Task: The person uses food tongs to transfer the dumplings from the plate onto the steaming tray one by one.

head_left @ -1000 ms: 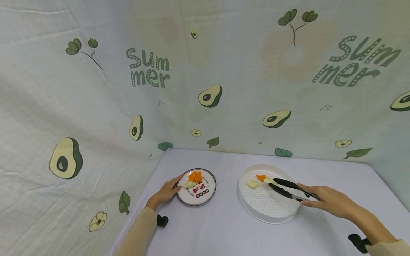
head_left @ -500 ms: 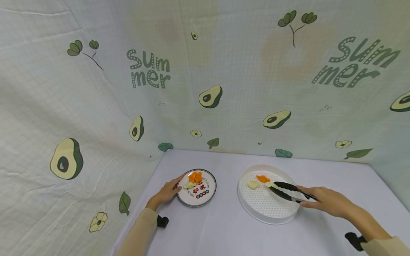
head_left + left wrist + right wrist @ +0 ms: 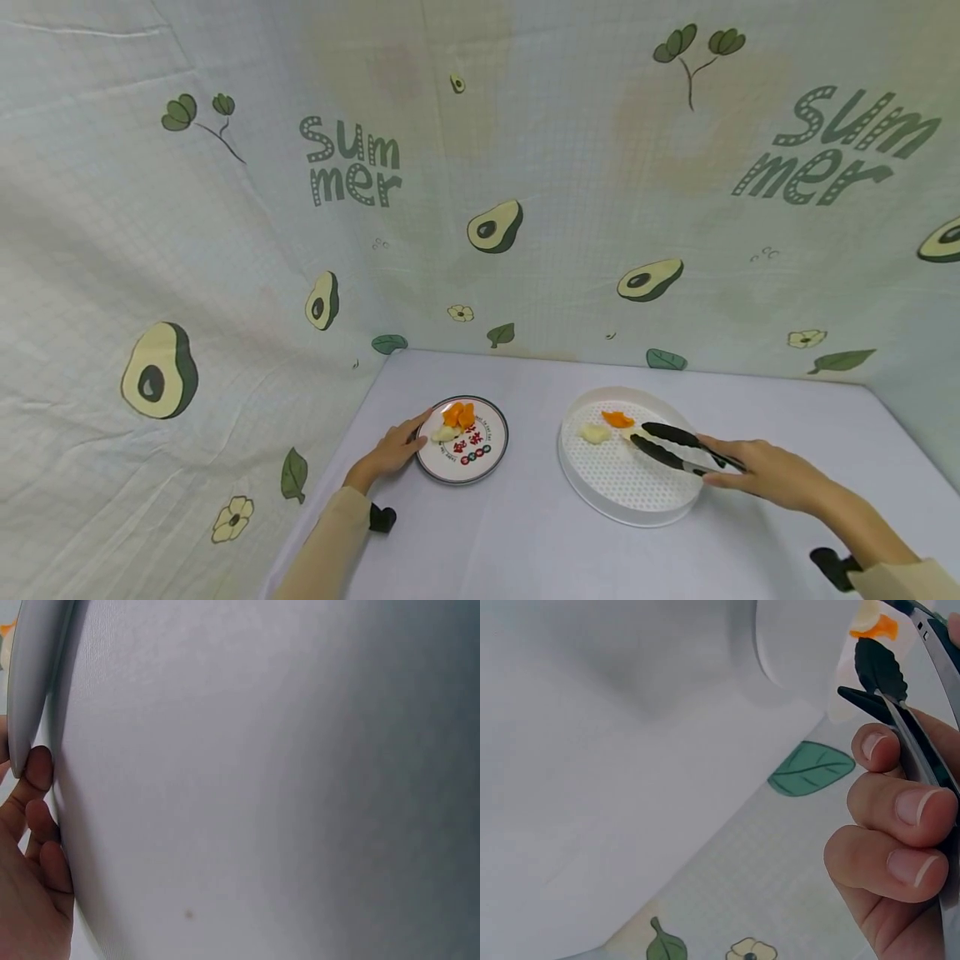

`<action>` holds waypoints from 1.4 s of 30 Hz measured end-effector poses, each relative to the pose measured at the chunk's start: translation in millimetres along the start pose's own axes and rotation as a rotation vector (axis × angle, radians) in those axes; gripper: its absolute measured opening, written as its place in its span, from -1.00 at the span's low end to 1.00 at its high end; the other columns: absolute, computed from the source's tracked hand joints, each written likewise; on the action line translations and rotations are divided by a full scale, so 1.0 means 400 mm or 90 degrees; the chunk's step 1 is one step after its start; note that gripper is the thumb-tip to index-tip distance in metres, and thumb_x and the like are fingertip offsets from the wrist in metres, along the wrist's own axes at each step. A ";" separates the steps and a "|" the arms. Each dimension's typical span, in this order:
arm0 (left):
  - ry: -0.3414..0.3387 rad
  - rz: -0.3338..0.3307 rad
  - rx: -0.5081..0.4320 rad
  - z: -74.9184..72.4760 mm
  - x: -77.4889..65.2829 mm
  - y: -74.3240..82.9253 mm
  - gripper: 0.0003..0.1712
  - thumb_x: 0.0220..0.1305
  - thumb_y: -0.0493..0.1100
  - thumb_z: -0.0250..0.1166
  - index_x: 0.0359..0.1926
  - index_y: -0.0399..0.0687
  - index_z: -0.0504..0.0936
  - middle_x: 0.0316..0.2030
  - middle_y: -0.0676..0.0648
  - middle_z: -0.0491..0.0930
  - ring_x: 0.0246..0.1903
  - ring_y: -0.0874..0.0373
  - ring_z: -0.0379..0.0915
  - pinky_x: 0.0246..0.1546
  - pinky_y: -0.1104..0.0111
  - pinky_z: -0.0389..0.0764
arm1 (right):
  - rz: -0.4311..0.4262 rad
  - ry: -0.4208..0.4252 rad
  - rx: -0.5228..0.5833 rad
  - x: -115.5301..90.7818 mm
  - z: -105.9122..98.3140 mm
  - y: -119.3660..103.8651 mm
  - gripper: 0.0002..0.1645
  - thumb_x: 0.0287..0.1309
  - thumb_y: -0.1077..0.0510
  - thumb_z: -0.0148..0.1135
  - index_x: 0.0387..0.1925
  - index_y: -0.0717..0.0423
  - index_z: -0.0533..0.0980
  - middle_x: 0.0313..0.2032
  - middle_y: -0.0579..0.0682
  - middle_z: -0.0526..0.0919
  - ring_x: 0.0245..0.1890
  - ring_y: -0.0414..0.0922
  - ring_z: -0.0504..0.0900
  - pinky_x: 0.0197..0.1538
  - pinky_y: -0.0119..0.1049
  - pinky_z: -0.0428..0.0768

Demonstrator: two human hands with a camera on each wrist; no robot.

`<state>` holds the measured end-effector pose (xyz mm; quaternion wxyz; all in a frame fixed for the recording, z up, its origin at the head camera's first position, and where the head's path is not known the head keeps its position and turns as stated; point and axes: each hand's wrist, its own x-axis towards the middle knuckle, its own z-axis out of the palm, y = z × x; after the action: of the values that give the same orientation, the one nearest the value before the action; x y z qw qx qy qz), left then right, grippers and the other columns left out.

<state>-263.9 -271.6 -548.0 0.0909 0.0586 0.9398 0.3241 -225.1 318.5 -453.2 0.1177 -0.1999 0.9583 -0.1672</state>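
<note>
My left hand pinches the left rim of a small round plate, fingertips under the edge in the left wrist view. On the plate lie orange pieces and pale pieces of food. My right hand grips black-tipped metal tongs, their arms spread apart, over a round white perforated tray. At the tongs' tips sits a pale piece; another pale chunk and an orange piece lie beside it on the tray. Curled fingers wrap the tongs in the right wrist view.
The plate and the tray stand apart on a white-covered table. A printed cloth with avocados and lettering hangs behind the table and along its left side. The tray has a raised rim.
The tongs' tips have drawn slightly away from the orange piece, which now lies apart from them on the tray. My left hand and the plate have hardly moved.
</note>
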 end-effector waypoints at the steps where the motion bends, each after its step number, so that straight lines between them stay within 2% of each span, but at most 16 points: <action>1: -0.001 -0.001 0.002 0.000 0.000 0.000 -0.35 0.52 -0.07 0.08 0.54 0.08 0.17 0.42 -0.29 0.24 0.21 -0.23 0.22 0.26 -0.30 0.09 | -0.003 0.003 0.004 0.000 -0.001 -0.001 -0.06 0.17 -0.30 0.30 0.31 0.33 0.41 0.09 0.46 0.55 0.04 0.38 0.56 -0.04 0.27 0.54; 5: -0.001 -0.003 0.002 0.000 -0.001 0.000 -0.35 0.52 -0.08 0.08 0.55 0.09 0.17 0.42 -0.28 0.24 0.15 -0.19 0.23 0.25 -0.28 0.12 | -0.018 0.017 0.016 -0.003 -0.007 -0.006 -0.07 0.19 -0.29 0.30 0.31 0.34 0.41 0.09 0.46 0.55 0.04 0.37 0.57 -0.02 0.27 0.54; 13: 0.000 0.005 0.005 0.000 0.001 -0.003 -0.35 0.52 -0.09 0.08 0.55 0.08 0.17 0.41 -0.28 0.27 0.17 -0.21 0.24 0.25 -0.27 0.15 | -0.032 0.044 0.020 0.006 -0.023 -0.014 -0.07 0.22 -0.30 0.27 0.32 0.35 0.40 0.12 0.46 0.53 0.05 0.35 0.57 -0.02 0.26 0.54; 23: 0.001 -0.001 0.001 0.003 0.005 -0.006 -0.36 0.52 -0.08 0.08 0.55 0.11 0.17 0.41 -0.30 0.25 0.25 -0.27 0.20 0.26 -0.32 0.08 | -0.058 0.080 0.050 0.024 -0.039 -0.042 -0.11 0.26 -0.25 0.27 0.35 0.32 0.38 0.16 0.44 0.51 0.09 0.37 0.53 0.01 0.27 0.52; 31: 0.007 0.000 0.007 0.002 0.004 -0.005 -0.36 0.52 -0.08 0.09 0.54 0.09 0.18 0.42 -0.28 0.25 0.19 -0.22 0.24 0.25 -0.29 0.12 | -0.078 0.122 0.080 0.051 -0.040 -0.074 -0.07 0.28 -0.23 0.26 0.43 0.29 0.26 0.26 0.45 0.40 0.20 0.44 0.41 0.08 0.37 0.42; 37: 0.007 -0.001 0.007 0.003 0.008 -0.010 -0.35 0.51 -0.08 0.10 0.54 0.10 0.19 0.42 -0.26 0.26 0.15 -0.17 0.26 0.25 -0.26 0.17 | -0.087 0.140 0.119 0.075 -0.033 -0.105 0.00 0.23 -0.22 0.32 0.47 0.26 0.20 0.31 0.43 0.35 0.26 0.45 0.32 0.12 0.42 0.34; 42: 0.004 -0.002 0.006 0.005 0.012 -0.017 -0.35 0.51 -0.04 0.10 0.54 0.13 0.19 0.43 -0.25 0.24 0.17 -0.18 0.25 0.24 -0.28 0.15 | -0.099 0.147 0.128 0.104 -0.025 -0.138 0.09 0.12 -0.25 0.41 0.48 0.21 0.20 0.32 0.41 0.35 0.27 0.42 0.32 0.13 0.40 0.35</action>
<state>-268.5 -275.0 -554.2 0.0884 0.0567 0.9416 0.3199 -246.3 255.9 -430.2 0.0126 -0.2402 0.9254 -0.2928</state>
